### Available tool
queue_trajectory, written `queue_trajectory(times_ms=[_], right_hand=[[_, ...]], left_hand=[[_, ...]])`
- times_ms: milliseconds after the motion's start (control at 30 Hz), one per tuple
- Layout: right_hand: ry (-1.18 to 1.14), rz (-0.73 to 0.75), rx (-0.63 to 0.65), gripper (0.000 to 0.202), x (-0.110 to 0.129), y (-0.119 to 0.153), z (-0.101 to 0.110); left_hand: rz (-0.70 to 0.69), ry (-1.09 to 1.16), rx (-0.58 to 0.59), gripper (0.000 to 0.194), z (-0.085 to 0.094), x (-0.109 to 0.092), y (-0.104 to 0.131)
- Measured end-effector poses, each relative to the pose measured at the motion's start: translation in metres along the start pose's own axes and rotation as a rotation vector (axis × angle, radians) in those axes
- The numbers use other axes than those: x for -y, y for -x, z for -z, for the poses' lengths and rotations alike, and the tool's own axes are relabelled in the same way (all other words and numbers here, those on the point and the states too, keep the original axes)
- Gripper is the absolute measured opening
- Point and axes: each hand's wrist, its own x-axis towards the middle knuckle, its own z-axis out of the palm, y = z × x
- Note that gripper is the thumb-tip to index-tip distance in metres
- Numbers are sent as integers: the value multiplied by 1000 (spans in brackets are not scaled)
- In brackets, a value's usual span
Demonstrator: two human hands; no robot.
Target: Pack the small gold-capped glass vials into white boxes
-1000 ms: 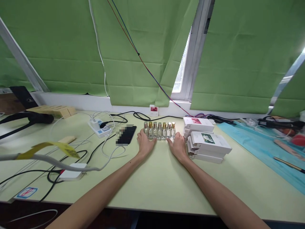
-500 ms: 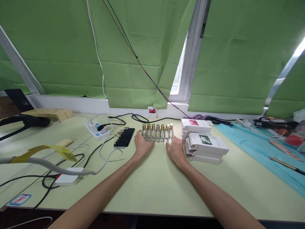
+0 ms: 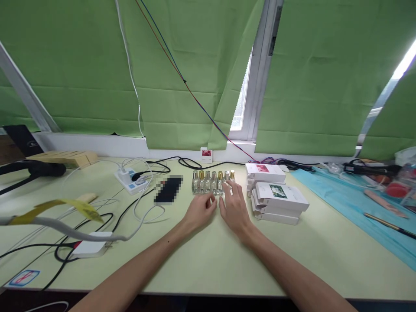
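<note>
A row of small glass perfume bottles (image 3: 207,184) with gold and silver caps stands upright on the table. My left hand (image 3: 199,211) rests just in front of the row's left half, with its fingers curled in and nothing visible in them. Beside it, my right hand (image 3: 234,210) is open, palm down, with its fingers stretched towards the bottles at the right end. Its fingertips overlap the lower part of those bottles in view; whether they touch cannot be made out.
Stacked white boxes (image 3: 282,197) stand right of my right hand. A dark phone (image 3: 169,190) lies left of the bottles. A white power strip (image 3: 131,182), cables and a white adapter (image 3: 92,245) spread over the left. Blue sheeting (image 3: 344,199) covers the right side.
My hands have left the two ends of the row and come closer together in front of it. The left fingers have curled in; the right hand has shifted left. The bottles still stand in line.
</note>
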Motion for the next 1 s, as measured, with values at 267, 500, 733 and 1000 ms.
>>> queue_trajectory(times_ms=[267, 500, 733, 1000], right_hand=[[11, 64, -70, 21, -13, -21, 47], [49, -178, 296, 19, -67, -41, 115], [42, -242, 577, 47, -98, -35, 145], [75, -249, 624, 54, -110, -32, 139]], left_hand=[[-81, -129, 238, 18, -2, -3, 5], [-89, -141, 256, 18, -1, -1, 4], [-88, -148, 264, 19, -1, 0, 4], [-91, -153, 275, 18, 1, -1, 5]])
